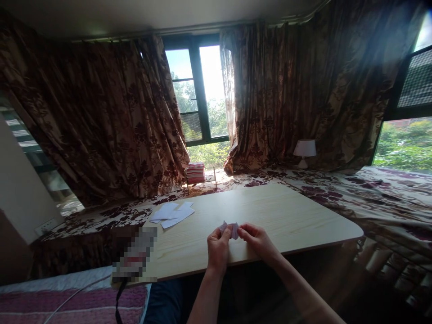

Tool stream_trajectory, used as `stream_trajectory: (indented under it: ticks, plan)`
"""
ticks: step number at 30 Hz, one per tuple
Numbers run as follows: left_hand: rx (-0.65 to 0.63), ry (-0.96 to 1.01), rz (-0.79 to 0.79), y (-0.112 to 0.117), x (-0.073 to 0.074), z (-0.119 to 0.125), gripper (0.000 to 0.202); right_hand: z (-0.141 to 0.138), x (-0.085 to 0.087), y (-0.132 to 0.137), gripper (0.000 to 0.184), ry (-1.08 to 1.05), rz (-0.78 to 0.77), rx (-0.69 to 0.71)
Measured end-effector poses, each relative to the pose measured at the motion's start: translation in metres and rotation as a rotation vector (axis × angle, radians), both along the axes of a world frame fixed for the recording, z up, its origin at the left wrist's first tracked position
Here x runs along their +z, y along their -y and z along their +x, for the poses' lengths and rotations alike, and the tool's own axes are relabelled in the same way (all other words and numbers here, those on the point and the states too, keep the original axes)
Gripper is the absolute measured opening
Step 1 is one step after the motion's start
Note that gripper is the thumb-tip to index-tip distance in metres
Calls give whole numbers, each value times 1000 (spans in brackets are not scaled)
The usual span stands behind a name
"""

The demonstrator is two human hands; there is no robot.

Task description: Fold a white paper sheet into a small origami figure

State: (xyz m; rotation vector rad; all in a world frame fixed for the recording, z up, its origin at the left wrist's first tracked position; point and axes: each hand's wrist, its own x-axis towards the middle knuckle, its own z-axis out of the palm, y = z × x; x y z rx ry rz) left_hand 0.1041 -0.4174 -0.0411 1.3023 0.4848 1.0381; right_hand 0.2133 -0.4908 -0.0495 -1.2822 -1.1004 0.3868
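Observation:
My left hand [218, 246] and my right hand [257, 238] meet over the near edge of a light wooden table [290, 216]. Both pinch a small folded piece of pale purple paper [229, 228] held between them just above the tabletop. The fingers of each hand are closed on the paper's edges. A few loose white paper sheets [171, 213] lie on the table to the far left of my hands.
A blurred-out object [135, 254] sits at the table's near left corner. A floral-covered bed surrounds the table, with a small white lamp [304, 151] and a striped folded cloth [195, 172] near the curtained windows.

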Motion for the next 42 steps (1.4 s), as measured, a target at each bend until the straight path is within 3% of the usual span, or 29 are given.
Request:
stream_trajectory:
  ticks: [10,18,29,42]
  plan:
    - [3,-24,65,3,8,-3,24,-2,-1,-2,37,44,33,-30]
    - [2,-61,136,1,0,-3,25,-4,4,0,37,-38,31,-104]
    - [-45,-106,219,4,1,-3,24,-3,2,2,31,-56,56,-63]
    - [61,-60,94,-1,-2,-2,27,-2,7,2,35,-44,19,-45]
